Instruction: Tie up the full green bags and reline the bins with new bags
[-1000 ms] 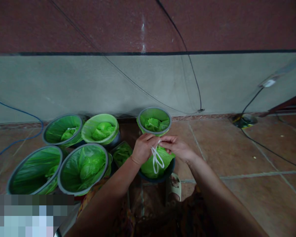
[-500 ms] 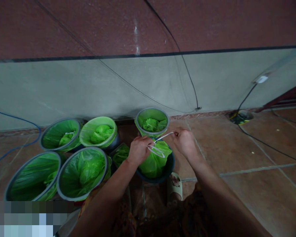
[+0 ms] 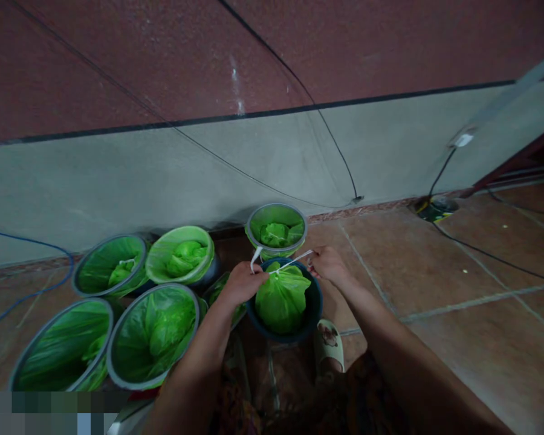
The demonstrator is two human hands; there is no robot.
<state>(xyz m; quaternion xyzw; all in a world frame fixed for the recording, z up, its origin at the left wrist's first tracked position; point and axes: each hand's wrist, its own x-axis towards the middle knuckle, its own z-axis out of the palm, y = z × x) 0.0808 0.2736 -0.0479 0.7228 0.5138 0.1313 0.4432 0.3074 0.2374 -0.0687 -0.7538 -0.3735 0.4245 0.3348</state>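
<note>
A green plastic bag [image 3: 281,305], gathered at its neck, sits in a dark blue bucket [image 3: 317,308] in front of me. White string [image 3: 294,261] is wound around the bag's neck and stretched between my hands. My left hand [image 3: 242,281] pinches one side of the string, and a white loop stands up above its fingers. My right hand [image 3: 327,264] grips the other end, to the right of the bucket. Just behind the bag stands a grey-rimmed bucket [image 3: 276,208] lined with green plastic.
Several lined buckets, among them a light green one [image 3: 152,266] and a grey-rimmed one [image 3: 111,356], crowd the floor on my left. A blue cable [image 3: 68,266] lies at far left. Black cables [image 3: 489,261] cross the tiles at right. My slippered foot [image 3: 330,344] is beside the blue bucket.
My hands have drawn apart, pulling the string taut across the bag's neck. The loose loop that hung over the bag is gone from there. The view has tilted slightly.
</note>
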